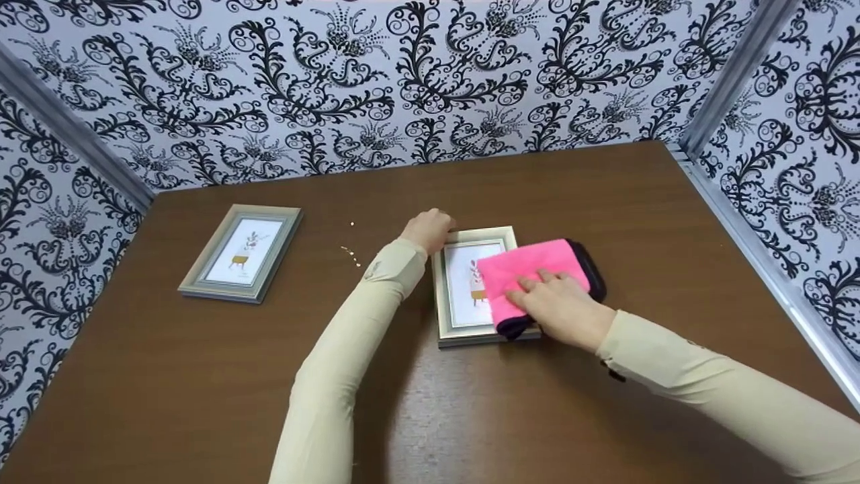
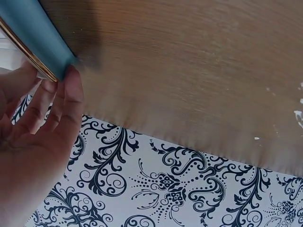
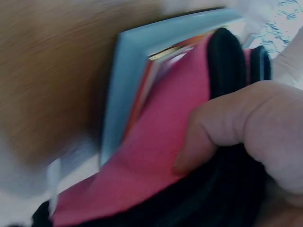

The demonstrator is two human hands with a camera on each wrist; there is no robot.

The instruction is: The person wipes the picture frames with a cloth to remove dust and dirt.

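Note:
A picture frame (image 1: pixel 441 296) with a pale border and a small printed picture lies face up, right of the middle of the table. My left hand (image 1: pixel 428 230) holds its far left corner; in the left wrist view the thumb and fingers (image 2: pixel 72 87) pinch that corner. Over the frame's right part lies a folded pink cloth (image 1: pixel 531 259) with black edging, reaching past the frame's side. My right hand (image 1: pixel 564 306) presses flat on this cloth, fingers spread. The right wrist view shows the thumb (image 3: pixel 208 130) on the pink cloth; the other fingers are hidden there.
A second, similar picture frame (image 1: pixel 195 279) lies on the brown table (image 1: pixel 222 376) at the left. Several small white bits (image 1: pixel 351 253) are scattered between the frames. Patterned walls (image 1: pixel 322 81) stand behind the table and along its sides.

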